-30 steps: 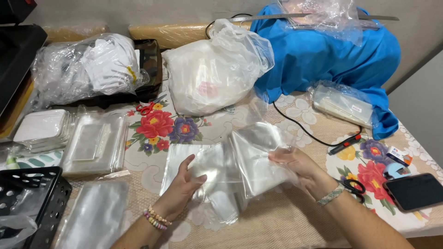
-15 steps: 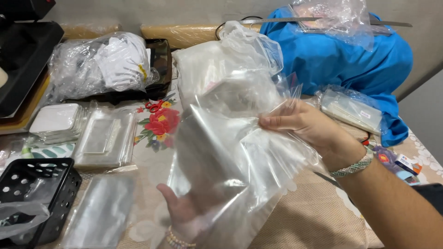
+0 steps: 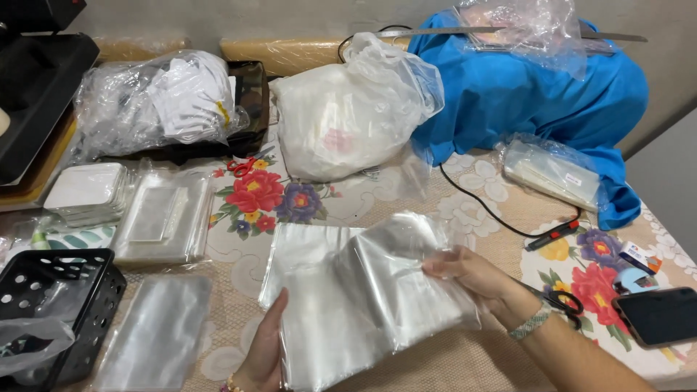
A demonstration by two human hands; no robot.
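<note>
Clear bags [image 3: 363, 290] at lower centre, red-and-purple floral tablecloth [image 3: 268, 199] beneath, blue cloth [image 3: 523, 94] upper right, black basket [image 3: 58, 305] lower left.

Hands: two, the left hand [image 3: 263, 348] at lower centre and the right hand [image 3: 475, 279] at centre right. Scissors: two pairs, red-handled scissors [image 3: 239, 166] at upper left and black-handled scissors [image 3: 557, 299] at lower right. Black baskets [image 3: 65, 312]: one, lower left. Phones [image 3: 659, 315]: one, lower right. Blue cloths [image 3: 530, 94]: one, upper right.
</note>
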